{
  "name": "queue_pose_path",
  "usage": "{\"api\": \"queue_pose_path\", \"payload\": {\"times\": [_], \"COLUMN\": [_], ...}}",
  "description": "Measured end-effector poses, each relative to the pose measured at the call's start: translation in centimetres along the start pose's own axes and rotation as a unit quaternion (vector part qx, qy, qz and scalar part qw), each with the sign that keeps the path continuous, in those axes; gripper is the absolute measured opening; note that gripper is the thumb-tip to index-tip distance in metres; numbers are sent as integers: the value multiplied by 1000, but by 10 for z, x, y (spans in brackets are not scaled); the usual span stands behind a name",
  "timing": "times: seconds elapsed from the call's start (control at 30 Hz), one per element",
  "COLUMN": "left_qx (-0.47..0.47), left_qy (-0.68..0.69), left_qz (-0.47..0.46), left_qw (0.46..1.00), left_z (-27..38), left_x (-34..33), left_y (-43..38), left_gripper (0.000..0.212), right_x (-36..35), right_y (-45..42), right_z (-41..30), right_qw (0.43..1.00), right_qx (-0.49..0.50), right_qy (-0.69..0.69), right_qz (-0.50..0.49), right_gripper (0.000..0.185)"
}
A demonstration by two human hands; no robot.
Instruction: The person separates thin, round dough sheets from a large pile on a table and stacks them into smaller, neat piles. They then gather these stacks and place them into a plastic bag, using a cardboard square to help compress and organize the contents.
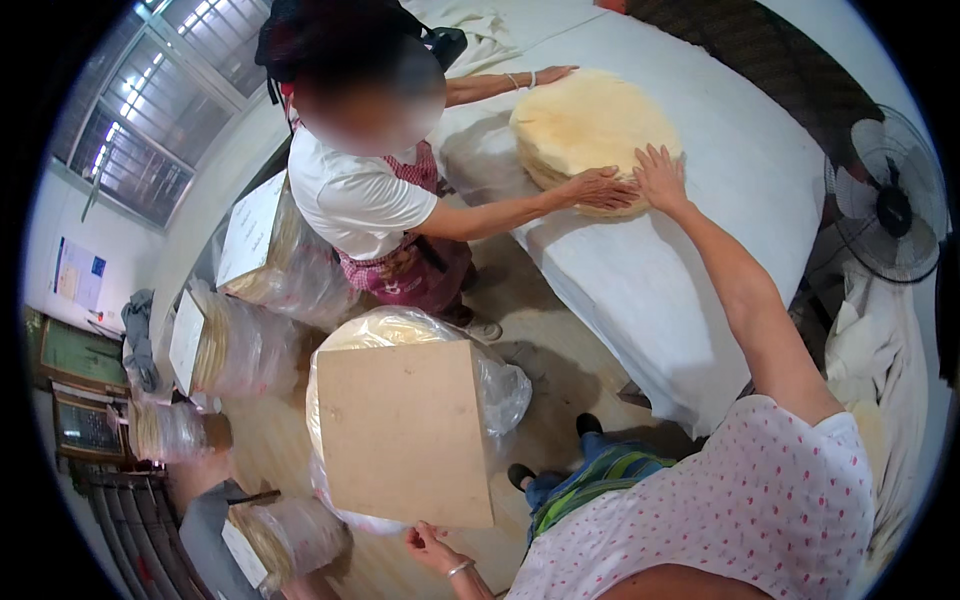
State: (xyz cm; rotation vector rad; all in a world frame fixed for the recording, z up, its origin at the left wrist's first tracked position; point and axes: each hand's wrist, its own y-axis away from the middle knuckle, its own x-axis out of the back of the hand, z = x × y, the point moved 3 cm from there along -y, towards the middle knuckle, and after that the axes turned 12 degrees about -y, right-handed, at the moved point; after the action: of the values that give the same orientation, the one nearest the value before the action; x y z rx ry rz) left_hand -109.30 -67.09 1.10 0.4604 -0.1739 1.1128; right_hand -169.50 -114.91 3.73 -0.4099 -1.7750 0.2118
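Observation:
My right hand [661, 180] lies flat, fingers spread, on the near edge of a stack of thin, round, pale-yellow sheets [596, 116]. The stack rests on a white cloth-covered table [637, 262]. Beside my fingers is a co-worker's hand [606, 189] on the same stack; their other hand [555, 73] is at its far edge. My left hand [435, 549] has curled fingers by the lower edge of a square brown board [405, 435]. Whether it grips anything is unclear. Under the board stands a plastic-wrapped round stack [405, 326].
A co-worker in an apron [405, 277] stands across from me. Several plastic-wrapped stacks topped with boards, such as one stack [232, 345], stand on the floor at left. A pedestal fan [889, 199] is at right, above bunched white cloth [874, 360].

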Motion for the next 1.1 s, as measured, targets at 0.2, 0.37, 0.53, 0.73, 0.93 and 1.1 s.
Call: {"api": "queue_pose_path", "payload": {"times": [0.2,0.37,0.53,0.73,0.93,1.1], "left_qx": [32,216,222,127,44,-51], "left_qy": [-5,68,148,181,-54,-17], "left_qz": [-11,-126,-168,-61,-58,-135], "left_qw": [999,966,949,973,996,989], "left_z": [-3,6,11,66,95,139], "left_x": [-4,-10,-12,-1,57,82], "left_y": [1,16,26,40,-2,2], "left_gripper": [12,24,35,47,29,23], "right_x": [-36,43,15,-4,-10,37], "right_y": [0,30,155,169,224,300], "right_z": [38,-109,-329,-407,-402,-342], "right_qw": [991,958,759,771,763,749], "right_qx": [134,137,198,161,99,-40], "right_qy": [-15,-245,-534,-376,-438,-513], "right_qz": [11,58,-316,-488,-466,-418], "right_gripper": [43,37,28,46,46,38]}}
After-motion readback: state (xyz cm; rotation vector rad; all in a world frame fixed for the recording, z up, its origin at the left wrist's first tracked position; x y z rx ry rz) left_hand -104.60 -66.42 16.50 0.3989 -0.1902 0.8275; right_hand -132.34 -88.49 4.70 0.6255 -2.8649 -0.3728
